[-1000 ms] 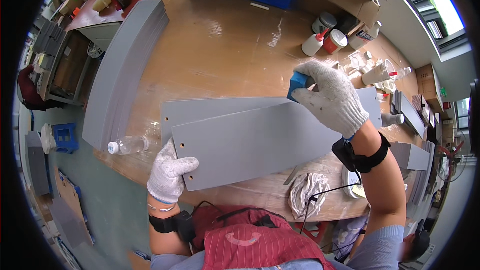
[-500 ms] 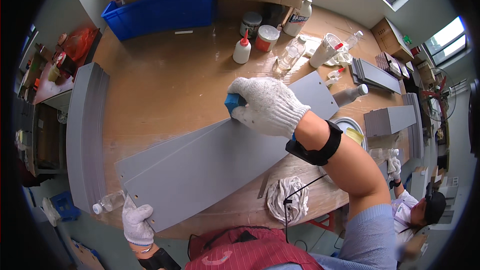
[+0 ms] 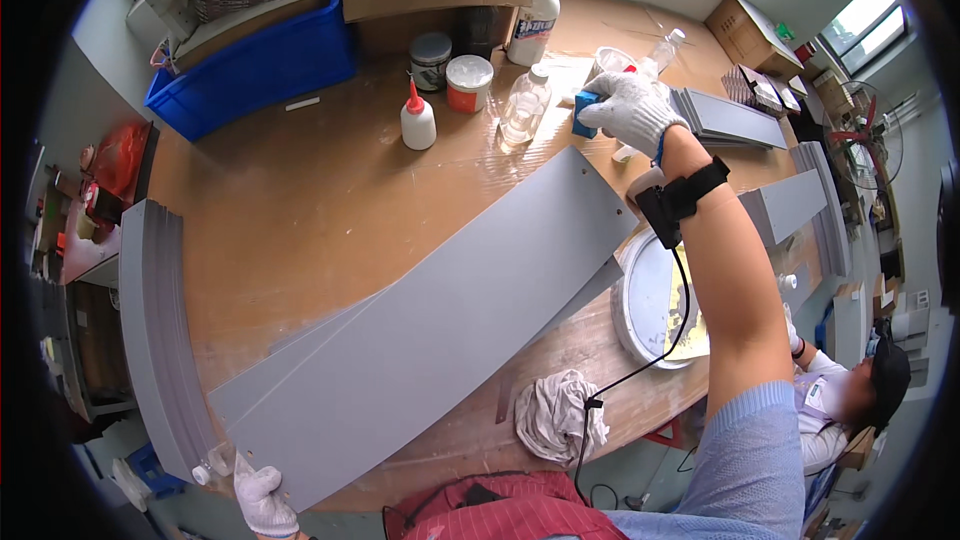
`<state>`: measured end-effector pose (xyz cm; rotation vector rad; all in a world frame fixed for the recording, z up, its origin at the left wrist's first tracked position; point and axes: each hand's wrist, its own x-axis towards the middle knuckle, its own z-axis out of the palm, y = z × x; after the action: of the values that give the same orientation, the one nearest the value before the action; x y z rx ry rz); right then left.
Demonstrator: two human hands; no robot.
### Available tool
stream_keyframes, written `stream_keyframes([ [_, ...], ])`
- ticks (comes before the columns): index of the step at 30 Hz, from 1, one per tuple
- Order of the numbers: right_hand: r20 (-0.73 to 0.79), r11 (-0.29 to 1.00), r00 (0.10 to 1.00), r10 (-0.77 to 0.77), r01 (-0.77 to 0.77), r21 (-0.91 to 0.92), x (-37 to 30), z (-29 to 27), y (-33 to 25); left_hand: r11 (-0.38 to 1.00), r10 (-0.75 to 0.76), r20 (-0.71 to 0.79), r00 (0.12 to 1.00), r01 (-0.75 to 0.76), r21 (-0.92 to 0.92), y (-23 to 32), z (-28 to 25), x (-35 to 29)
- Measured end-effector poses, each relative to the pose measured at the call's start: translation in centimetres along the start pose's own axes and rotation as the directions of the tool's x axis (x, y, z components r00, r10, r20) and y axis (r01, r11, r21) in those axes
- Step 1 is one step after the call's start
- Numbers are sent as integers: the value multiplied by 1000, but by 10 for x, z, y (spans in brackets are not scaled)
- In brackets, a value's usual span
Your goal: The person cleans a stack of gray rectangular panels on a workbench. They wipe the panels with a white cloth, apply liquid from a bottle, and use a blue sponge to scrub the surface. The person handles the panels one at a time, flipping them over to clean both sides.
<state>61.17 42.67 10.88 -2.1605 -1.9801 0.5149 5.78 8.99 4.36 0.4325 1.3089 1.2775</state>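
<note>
A long grey panel (image 3: 430, 340) with small holes near its ends lies slantwise before me, over a second grey panel (image 3: 285, 372) whose edge shows beneath. My left hand (image 3: 265, 502), in a white knit glove, grips the panel's near-left corner. Past the panel's far-right end, my gloved right hand (image 3: 637, 105) is raised and closed around a small blue block (image 3: 586, 114), apart from the panel. Close by that hand stand a clear plastic bottle (image 3: 526, 108) and a white cup (image 3: 610, 61), partly hidden behind the glove.
Grey panel stacks stand at left (image 3: 160, 340) and right (image 3: 790, 205). A white squeeze bottle (image 3: 418, 124), a red-labelled jar (image 3: 468, 85) and a blue bin (image 3: 255, 75) sit farther back. A round lid (image 3: 640, 295) and a rag (image 3: 560, 415) lie nearer. A co-worker (image 3: 835, 395) is at right.
My right hand has lifted off the panel with the blue block and moved right and away, toward the cup. My left hand still holds the corner. The view has shifted.
</note>
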Motion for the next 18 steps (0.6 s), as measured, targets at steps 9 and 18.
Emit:
stream_keyframes([
  [9,316,685,948,31,-250,684,9,20,40,1000,22,-15,1000,-22,6,-2,-4,0],
  [18,203,678,976,84,-206,706,-15,26,59,991,114,13,993,-115,69,-3,8,4],
])
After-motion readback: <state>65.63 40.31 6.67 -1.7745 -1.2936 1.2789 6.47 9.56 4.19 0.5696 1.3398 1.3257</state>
